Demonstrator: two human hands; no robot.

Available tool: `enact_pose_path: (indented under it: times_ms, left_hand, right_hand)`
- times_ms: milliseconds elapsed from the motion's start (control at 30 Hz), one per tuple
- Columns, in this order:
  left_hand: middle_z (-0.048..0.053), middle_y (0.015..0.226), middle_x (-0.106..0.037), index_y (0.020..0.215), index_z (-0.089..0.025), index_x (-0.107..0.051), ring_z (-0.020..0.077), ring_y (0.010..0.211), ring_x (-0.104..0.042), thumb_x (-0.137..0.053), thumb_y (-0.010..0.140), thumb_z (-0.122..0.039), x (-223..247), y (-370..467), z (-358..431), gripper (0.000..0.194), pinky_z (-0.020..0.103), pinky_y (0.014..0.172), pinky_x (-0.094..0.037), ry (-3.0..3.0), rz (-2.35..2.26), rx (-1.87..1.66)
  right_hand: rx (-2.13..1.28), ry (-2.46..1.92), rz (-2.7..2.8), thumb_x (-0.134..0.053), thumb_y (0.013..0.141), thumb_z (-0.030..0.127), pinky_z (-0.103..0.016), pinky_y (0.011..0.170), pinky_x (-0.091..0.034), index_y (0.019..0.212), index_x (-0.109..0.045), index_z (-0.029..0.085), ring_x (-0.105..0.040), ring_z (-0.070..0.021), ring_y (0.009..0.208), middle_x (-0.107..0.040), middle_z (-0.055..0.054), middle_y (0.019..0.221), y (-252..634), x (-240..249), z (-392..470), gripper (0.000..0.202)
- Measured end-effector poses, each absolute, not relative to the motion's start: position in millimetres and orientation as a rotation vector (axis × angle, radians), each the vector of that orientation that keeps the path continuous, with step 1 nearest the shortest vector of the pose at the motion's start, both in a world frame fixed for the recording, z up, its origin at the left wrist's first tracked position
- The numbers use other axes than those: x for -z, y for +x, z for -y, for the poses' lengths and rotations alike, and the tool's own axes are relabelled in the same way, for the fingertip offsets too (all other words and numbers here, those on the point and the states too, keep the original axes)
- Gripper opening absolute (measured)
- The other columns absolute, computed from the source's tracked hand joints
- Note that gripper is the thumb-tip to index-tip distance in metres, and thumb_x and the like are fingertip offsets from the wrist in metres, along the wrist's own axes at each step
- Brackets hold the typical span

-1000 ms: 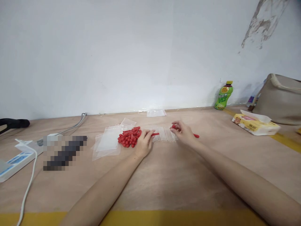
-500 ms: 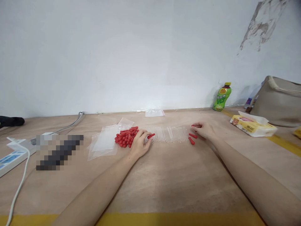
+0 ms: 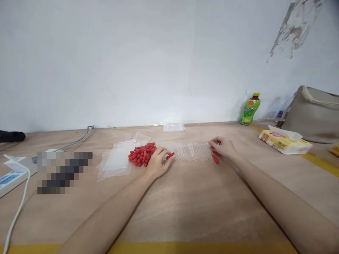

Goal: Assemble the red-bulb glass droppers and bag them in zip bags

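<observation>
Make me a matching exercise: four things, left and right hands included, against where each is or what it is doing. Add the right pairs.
1. Left hand
2. Right hand
3. Bottle
4. Tissue box

A. In front of the bag
B. Beside the red pile, holding a red piece
C. At the right-hand end of the row of clear sticks
D. Green, standing near the wall

Pairs: 1-B, 2-C, 3-D, 4-A
</observation>
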State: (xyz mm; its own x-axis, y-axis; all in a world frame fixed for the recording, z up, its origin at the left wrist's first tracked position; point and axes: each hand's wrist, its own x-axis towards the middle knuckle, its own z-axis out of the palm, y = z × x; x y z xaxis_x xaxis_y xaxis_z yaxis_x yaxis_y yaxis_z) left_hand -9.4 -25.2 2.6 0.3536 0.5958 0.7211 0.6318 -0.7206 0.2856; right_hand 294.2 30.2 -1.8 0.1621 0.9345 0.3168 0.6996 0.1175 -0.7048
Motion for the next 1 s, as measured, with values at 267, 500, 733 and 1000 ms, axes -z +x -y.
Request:
enact_pose_path:
  times_ms: [267, 500, 733, 1000]
  left_hand:
    - [0.005, 0.082, -0.053, 0.084, -0.017, -0.056, 0.016, 0.08, -0.052, -0.052, 0.08, -0.024, -3, -8, 26, 0.009, 0.03, 0.074, -0.045, -2.551, 1.174, 1.3]
    - [0.005, 0.081, -0.053, 0.084, -0.017, -0.057, 0.0165, 0.079, -0.052, -0.052, 0.08, -0.024, -1, -8, 26, 0.01, 0.03, 0.072, -0.046, -2.557, 1.153, 1.284]
    - [0.005, 0.082, -0.053, 0.084, -0.017, -0.058, 0.0163, 0.079, -0.052, -0.053, 0.079, -0.023, -2, -8, 26, 0.009, 0.03, 0.072, -0.046, -2.57, 1.153, 1.27]
    - [0.005, 0.083, -0.054, 0.083, -0.017, -0.058, 0.0164, 0.079, -0.052, -0.053, 0.079, -0.024, -2, -8, 27, 0.009, 0.03, 0.072, -0.046, -2.566, 1.161, 1.263]
  right_hand:
    - [-0.135, -1.757, 1.904, -0.057, 0.069, 0.044, -0.028, 0.064, -0.036, 0.07, -0.06, 0.02, -0.056, -0.0178, 0.069, -0.062, -0.003, 0.071, 218, -22, -4, 0.024]
    - [-0.162, -1.871, 1.891, -0.056, 0.07, 0.04, -0.026, 0.062, -0.038, 0.089, -0.061, 0.018, -0.057, -0.0214, 0.081, -0.062, -0.009, 0.092, 199, -19, -17, 0.029]
    - [-0.157, -1.941, 1.884, -0.054, 0.071, 0.04, -0.031, 0.065, -0.039, 0.076, -0.064, 0.019, -0.057, -0.0229, 0.08, -0.056, -0.011, 0.097, 193, -17, -14, 0.023]
    - [-0.1, -1.993, 1.963, -0.047, 0.077, 0.033, -0.041, 0.08, -0.034, 0.069, -0.065, 0.016, -0.056, -0.0266, 0.087, -0.057, -0.015, 0.093, 184, -24, -6, 0.026]
